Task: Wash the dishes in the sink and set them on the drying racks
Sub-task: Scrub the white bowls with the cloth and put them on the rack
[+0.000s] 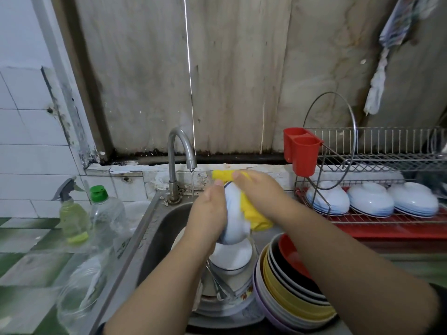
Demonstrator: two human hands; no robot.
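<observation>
Over the sink [154,238], the left hand [208,213] grips a white bowl [233,218] with a blue rim line, its fingers curled round the bowl's left side and the thumb tip up at the rim. The bowl is tilted on edge, its underside facing the camera. The right hand [260,192] holds a yellow cloth [251,211] against the bowl's right side, fingers curled over the cloth's far end, with the cloth hanging below the palm. A thin stream of water falls from the tap [180,151] just left of the hands.

Below the held bowl, another white bowl [229,258] lies upside down on a pile of plates [217,303] in the sink, with metal cutlery [217,281] leaning beside it. At the near right of the pile, a stack of coloured bowls [287,293] leans on edge: purple, white, yellow, black and red.

On the right, a wire rack [387,163] stands over a red tray [396,230]. Three stacks of white bowls [371,200] sit upside down on its lower tier, and a red cutlery holder [302,151] hangs at its left end.

On the counter [29,262] at the left stand a spray bottle [71,213] of yellow-green liquid and, just to its right, a clear bottle [104,213] with a green cap.
</observation>
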